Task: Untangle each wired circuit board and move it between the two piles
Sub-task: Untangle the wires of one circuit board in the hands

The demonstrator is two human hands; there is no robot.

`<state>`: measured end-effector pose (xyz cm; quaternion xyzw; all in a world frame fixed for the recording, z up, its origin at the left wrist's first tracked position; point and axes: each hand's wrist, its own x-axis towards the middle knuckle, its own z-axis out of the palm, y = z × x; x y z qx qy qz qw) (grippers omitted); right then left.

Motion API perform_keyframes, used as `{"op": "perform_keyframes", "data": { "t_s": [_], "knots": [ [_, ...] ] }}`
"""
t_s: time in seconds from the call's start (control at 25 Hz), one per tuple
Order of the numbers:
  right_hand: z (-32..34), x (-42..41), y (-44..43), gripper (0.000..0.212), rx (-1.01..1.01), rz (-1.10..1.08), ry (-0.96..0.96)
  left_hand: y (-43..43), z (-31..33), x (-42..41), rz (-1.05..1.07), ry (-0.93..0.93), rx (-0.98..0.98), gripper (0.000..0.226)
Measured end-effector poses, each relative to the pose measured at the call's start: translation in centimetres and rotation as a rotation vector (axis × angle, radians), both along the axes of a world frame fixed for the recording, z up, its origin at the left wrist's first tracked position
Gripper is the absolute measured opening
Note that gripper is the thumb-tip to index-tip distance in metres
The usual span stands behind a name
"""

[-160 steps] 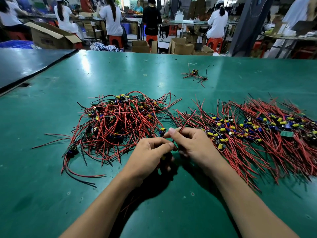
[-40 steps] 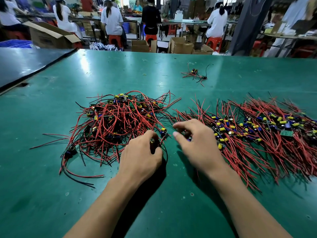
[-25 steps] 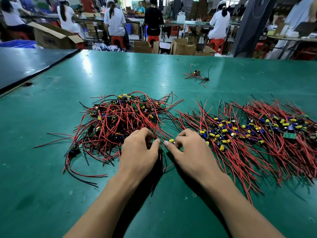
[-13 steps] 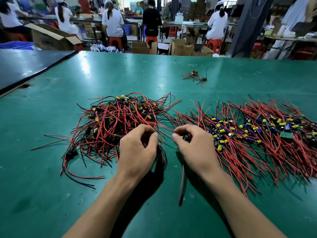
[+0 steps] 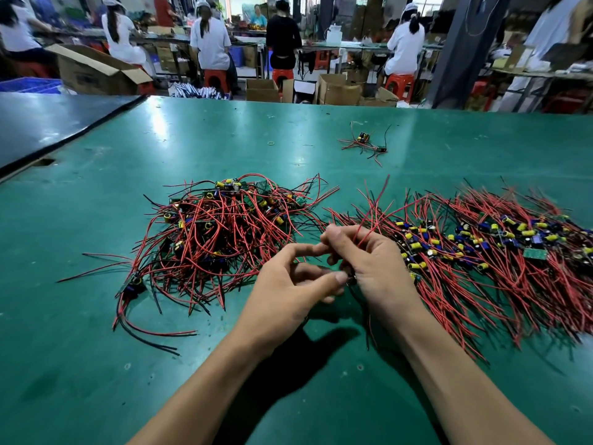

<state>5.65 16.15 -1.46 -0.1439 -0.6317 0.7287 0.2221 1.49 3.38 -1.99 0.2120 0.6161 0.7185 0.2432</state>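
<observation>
We look down at a green table (image 5: pixel 96 364) from a head-worn camera, with both bare forearms reaching in from 6 o'clock.

The right hand (image 5: pixel 375 268) has its fingers curled tight, thumb and forefinger pinching the red leads of one wired circuit board (image 5: pixel 362 236). The leads fan upward toward 1 o'clock. The board itself is hidden between the two hands; only a small dark part shows beside the left thumb. A thin wire hanging under the right wrist is blurred.

The left hand (image 5: pixel 288 290) is loosely curled, its forefinger reaching across to touch the right hand's fingers. We cannot tell whether it grips anything.

At 10 o'clock from the hands lies the tangled pile (image 5: pixel 224 232), red and black wires knotted over yellow-capped boards. At 3 o'clock the sorted pile (image 5: pixel 497 252) spreads out with its wires combed roughly one way; the frame's right edge cuts it off. A stray board (image 5: pixel 364 142) sits alone at 12 o'clock, well apart, with a rubber band (image 5: pixel 271 143) to its left.

Beyond the table, seated workers (image 5: pixel 210 40) are seen from behind, with cardboard boxes (image 5: pixel 96 72) among them.

Half a second ago the hands were apart, a wire stretched between them and a long red lead dangling below the right hand. Now they meet and the leads point up.
</observation>
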Motion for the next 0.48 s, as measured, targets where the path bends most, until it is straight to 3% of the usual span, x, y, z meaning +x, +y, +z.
{"op": "perform_keyframes", "data": {
  "t_s": [0.08,0.24,0.4,0.48],
  "knots": [
    [0.1,-0.1,-0.5,0.035,0.003,-0.006,-0.037,0.3,-0.3,0.4,0.016,0.035,-0.077,0.044],
    [0.7,-0.2,-1.1,0.049,-0.089,0.037,-0.045,0.5,-0.4,0.0,0.059,0.035,-0.066,0.036],
    [0.6,0.3,-0.1,0.031,0.067,0.075,0.043,0.0,0.1,-0.9,0.009,-0.161,0.065,0.017],
    [0.5,0.5,0.4,0.031,0.038,0.14,0.049,-0.4,0.3,-1.2,-0.093,-0.318,0.163,0.024]
  ]
}}
